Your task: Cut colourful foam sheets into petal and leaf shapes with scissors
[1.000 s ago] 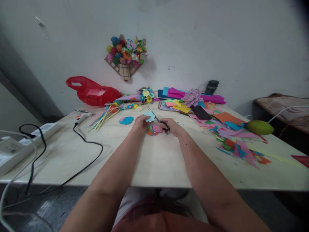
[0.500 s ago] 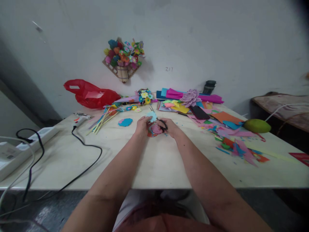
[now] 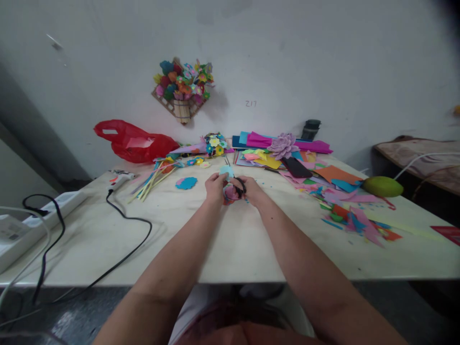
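My left hand (image 3: 214,186) pinches a small light-blue paper piece (image 3: 226,170) over the middle of the table. Close beside it, my right hand (image 3: 248,188) is closed on black-handled scissors (image 3: 240,186), whose blades point away from me next to the blue piece. Whether the blades touch the paper is too small to tell. Under the hands lies a pink and orange-red cut piece (image 3: 230,194), partly hidden by the fingers. A blue scalloped disc (image 3: 187,183) with a pink edge lies to the left on the table.
A glue gun (image 3: 122,178) with a black cord and a power strip (image 3: 53,211) are at the left. Behind are a red bag (image 3: 136,143) and a flower bunch (image 3: 215,143). Paper scraps (image 3: 359,223), coloured sheets (image 3: 338,176) and a green fruit (image 3: 383,186) lie right.
My left hand has shifted slightly right, closer to my right hand. The scissors and the blue piece have moved a little together.
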`<state>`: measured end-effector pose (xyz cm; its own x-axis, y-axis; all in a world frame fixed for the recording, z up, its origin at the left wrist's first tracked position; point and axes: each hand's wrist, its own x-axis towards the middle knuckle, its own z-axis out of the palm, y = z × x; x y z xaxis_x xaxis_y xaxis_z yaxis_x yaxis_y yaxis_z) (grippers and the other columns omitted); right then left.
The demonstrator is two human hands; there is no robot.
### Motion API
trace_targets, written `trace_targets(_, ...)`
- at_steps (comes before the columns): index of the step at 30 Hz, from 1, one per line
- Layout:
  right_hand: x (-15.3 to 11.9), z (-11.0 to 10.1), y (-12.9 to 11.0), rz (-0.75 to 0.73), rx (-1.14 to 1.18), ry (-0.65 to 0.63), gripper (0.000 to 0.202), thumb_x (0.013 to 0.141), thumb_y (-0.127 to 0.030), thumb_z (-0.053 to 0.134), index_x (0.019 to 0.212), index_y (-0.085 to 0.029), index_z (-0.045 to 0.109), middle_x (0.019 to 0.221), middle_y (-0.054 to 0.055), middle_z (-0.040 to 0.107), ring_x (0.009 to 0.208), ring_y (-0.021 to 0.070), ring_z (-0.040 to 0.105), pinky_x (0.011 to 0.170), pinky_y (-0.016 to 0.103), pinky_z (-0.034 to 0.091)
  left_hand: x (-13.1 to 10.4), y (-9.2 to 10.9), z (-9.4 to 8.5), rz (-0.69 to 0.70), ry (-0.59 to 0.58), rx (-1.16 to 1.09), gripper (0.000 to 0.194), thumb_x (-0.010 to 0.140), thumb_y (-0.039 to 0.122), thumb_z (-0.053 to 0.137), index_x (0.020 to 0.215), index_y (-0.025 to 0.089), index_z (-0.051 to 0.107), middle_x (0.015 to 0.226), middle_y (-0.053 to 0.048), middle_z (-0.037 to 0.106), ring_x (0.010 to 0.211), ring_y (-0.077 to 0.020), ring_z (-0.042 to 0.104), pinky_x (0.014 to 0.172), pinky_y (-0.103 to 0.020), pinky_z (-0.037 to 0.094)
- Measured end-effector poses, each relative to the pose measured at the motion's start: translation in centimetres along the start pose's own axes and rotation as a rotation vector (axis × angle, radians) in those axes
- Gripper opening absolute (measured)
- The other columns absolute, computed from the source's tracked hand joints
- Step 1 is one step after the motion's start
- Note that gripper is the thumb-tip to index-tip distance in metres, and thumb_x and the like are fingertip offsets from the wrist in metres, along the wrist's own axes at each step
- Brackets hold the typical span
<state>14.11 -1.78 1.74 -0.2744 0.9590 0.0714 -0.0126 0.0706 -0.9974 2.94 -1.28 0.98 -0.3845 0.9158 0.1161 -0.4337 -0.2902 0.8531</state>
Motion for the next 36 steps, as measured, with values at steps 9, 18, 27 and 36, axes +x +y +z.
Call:
trace_targets(9,0.0,0.2,0.2,-0.016,-0.004,-0.007,0.03,0.072,-0.043,0.064,0.066,-0.015,0.055,0.046,-0.001,0.054,0.035,0.0093,0.048,0.029,0.019,0.025,-0.4,0.2,0.3,-0.009,0.024,0.001,0.019,0.056,0.014,0.066,0.052,0.017,0.047,0.048,0.006,0.048,0.05,-0.0076,0.048,0.056,-0.021,0.043)
trace_targets(18,-0.1,0.3,0.0,0.003,-0.026,-0.002,0.031,0.069,-0.043,0.067,0.065,-0.015,0.053,0.046,-0.003,0.053,0.036,0.0084,0.048,0.03,0.018,0.024,-0.4,0.5,0.5,-0.02,0.037,0.025,0.024,0.058,0.013,0.067,0.051,0.017,0.044,0.046,0.007,0.044,0.047,-0.0068,0.047,0.056,-0.021,0.043)
trace_targets(27,-0.6,0.6,-0.6,0.002,-0.032,0.013,0.026,0.073,-0.035,0.067,0.065,-0.016,0.052,0.044,-0.003,0.05,0.033,0.0079,0.045,0.029,0.019,0.025,-0.5,0.4,0.5,-0.017,0.043,0.01,0.02,0.056,0.012,0.065,0.051,0.017,0.045,0.044,0.006,0.046,0.046,-0.0068,0.047,0.051,-0.019,0.042)
trace_targets(36,-0.6,1.4,-0.8,0.013,-0.056,0.06,0.027,0.074,-0.035,0.067,0.065,-0.017,0.05,0.039,-0.004,0.05,0.032,0.0083,0.044,0.029,0.019,0.026,-0.6,0.2,0.5,-0.034,0.022,-0.022,0.021,0.054,0.013,0.064,0.051,0.017,0.044,0.043,0.006,0.046,0.044,-0.0078,0.049,0.049,-0.02,0.042)
